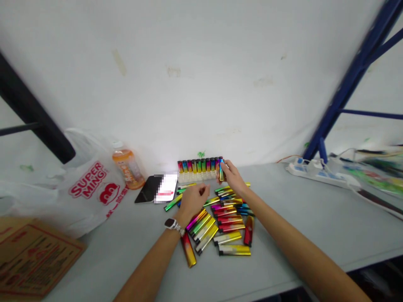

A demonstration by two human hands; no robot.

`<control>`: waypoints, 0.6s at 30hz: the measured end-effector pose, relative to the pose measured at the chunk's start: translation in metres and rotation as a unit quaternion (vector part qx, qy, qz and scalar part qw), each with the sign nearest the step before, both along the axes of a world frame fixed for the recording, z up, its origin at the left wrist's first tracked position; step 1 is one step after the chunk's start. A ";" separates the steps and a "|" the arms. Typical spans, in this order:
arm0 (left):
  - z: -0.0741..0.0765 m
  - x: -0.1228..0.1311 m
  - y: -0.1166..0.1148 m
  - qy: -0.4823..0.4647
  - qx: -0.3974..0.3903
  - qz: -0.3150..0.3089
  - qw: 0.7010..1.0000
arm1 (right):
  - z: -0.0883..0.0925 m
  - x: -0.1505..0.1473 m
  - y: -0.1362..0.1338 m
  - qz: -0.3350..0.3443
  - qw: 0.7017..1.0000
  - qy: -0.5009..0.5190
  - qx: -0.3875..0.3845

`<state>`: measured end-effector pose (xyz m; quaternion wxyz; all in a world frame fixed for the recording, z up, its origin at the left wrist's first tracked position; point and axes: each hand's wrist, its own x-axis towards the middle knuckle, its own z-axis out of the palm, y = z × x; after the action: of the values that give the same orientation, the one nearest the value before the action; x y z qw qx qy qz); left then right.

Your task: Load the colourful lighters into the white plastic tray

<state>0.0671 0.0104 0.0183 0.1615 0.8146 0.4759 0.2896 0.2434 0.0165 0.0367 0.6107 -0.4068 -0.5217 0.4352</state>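
My right hand [232,174] grips a blue and gold metallic lighter [222,173], upright at the right end of a clear tray [197,176]. A row of several shiny multicoloured lighters [198,165] stands upright in that tray against the wall. My left hand [192,199], with a watch on the wrist, is curled over the loose lighters in front of the tray. Its fingertips are turned away, so what they hold, if anything, is hidden. Below both hands lie many loose lighters, among them red ones [231,219], a yellow one [204,228] and a red-gold one [189,251].
Left of the tray lie a black phone [147,188] and a device with a lit screen [166,187]. Further left are an orange drink bottle [128,167], a white plastic bag [91,188] and a cardboard box [37,260]. A power strip [321,174] sits at the right.
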 end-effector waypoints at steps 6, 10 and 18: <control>-0.002 0.003 -0.007 0.083 0.033 -0.003 0.996 | -0.007 -0.014 -0.025 0.034 0.983 0.146 -0.102; 0.000 0.007 -0.010 0.110 0.024 -0.006 0.994 | -0.009 -0.008 -0.029 0.048 0.979 0.141 -0.142; -0.002 0.007 -0.009 0.105 0.018 -0.008 0.994 | -0.012 -0.020 -0.028 -0.076 0.980 0.096 -0.159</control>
<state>0.0746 0.0017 0.0160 0.0979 0.8470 0.4786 0.2097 0.2233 -0.0114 0.0250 0.6168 -0.4933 -0.3525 0.5019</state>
